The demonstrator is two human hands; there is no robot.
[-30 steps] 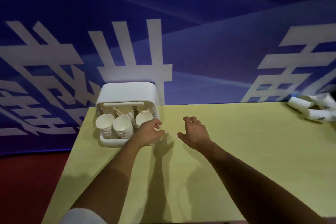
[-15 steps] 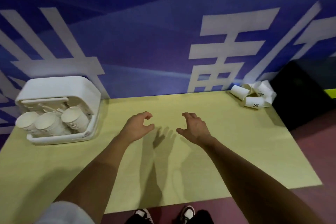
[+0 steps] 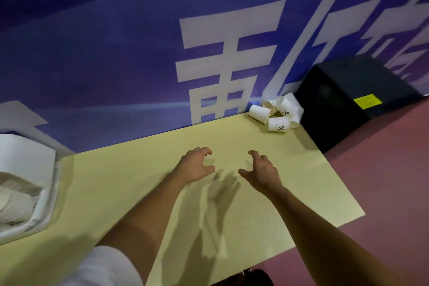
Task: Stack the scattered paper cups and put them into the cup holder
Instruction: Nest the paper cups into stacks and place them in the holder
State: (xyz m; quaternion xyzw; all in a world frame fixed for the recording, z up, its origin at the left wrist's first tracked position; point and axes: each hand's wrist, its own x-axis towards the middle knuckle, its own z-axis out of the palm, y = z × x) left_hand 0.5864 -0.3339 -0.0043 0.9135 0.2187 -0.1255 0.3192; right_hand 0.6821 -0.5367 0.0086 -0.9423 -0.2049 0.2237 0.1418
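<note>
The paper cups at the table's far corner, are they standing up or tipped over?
Tipped over: the paper cups lie jumbled on their sides, rims facing sideways rather than up.

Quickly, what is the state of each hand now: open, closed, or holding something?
Left hand: open, fingers loosely curled, holding nothing.
Right hand: open, fingers loosely curled, holding nothing.

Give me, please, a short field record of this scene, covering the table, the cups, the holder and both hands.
table: yellow top, against a blue banner
cups: loose heap, on their sides, far right corner
holder: white, at the left edge, stacks inside
left hand: above mid-table, fingers loosely curled, empty
right hand: beside it, the same pose, empty
box: black, past the table's right end
</note>
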